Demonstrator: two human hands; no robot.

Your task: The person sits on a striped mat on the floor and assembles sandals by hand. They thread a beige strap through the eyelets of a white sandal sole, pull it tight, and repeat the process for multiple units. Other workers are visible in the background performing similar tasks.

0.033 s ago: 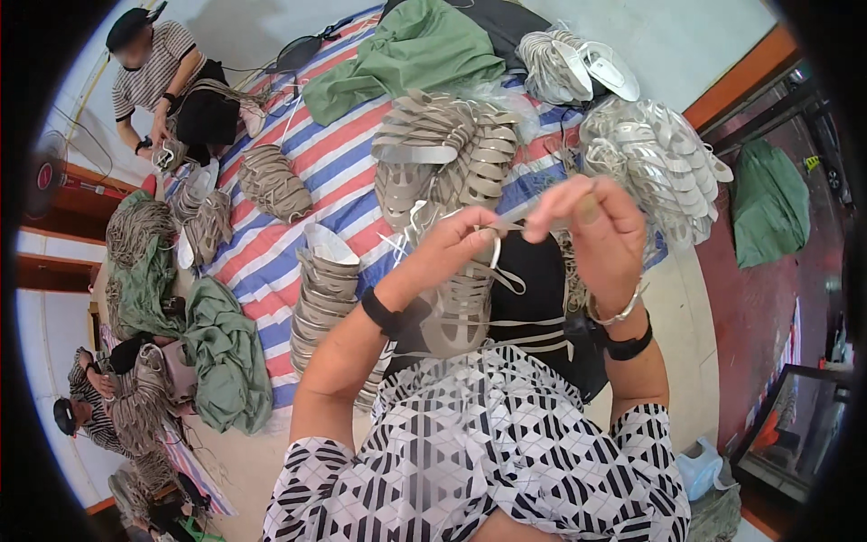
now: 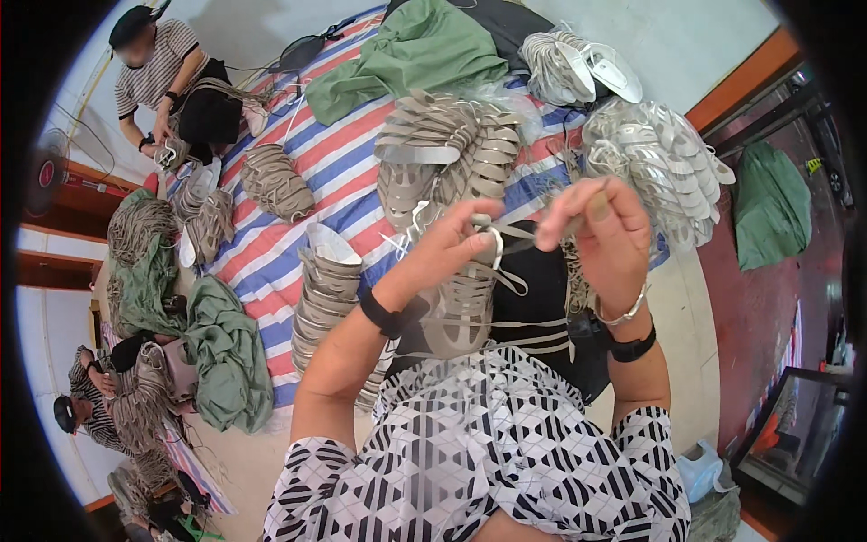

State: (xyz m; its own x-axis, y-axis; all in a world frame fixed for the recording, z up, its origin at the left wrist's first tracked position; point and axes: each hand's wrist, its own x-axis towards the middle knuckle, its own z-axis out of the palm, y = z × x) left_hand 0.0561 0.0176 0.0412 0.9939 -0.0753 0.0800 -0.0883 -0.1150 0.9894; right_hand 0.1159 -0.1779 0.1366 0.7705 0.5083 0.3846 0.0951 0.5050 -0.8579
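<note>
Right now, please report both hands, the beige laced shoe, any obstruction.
Left hand near white looped shoelace, grip unclear. Right hand apart from left. Beige laced shoe below left hand. Loop might get in the way.

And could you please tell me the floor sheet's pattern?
Red, white and blue stripes on the floor sheet, in the head view.

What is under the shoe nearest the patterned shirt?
Black cloth shows just right of the shoe, pale laces crossing it. What lies directly beneath the shoe is covered.
</note>
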